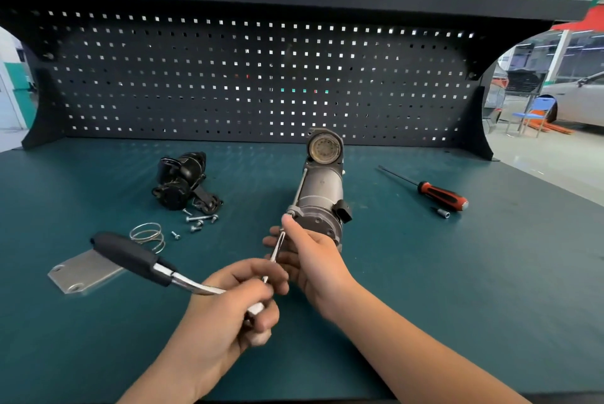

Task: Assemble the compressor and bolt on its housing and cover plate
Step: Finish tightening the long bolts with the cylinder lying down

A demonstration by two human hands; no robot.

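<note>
The grey compressor (322,188) lies on the green bench, its round opening facing away from me. My right hand (310,256) holds its near end, thumb pressed beside a long bolt along the left side. My left hand (238,295) grips the head of a ratchet wrench (137,256), whose thin extension bar (277,248) points up at the bolt head by the compressor flange. The black handle sticks out to the left. A flat metal cover plate (81,273) lies at the left, partly under the handle. The black housing (183,181) rests farther back on the left.
Several loose bolts (199,220) and a wire spring ring (148,235) lie between the housing and the plate. A red-and-black screwdriver (438,192) and a small socket (444,214) lie at the right. A black pegboard (255,76) closes the back of the bench.
</note>
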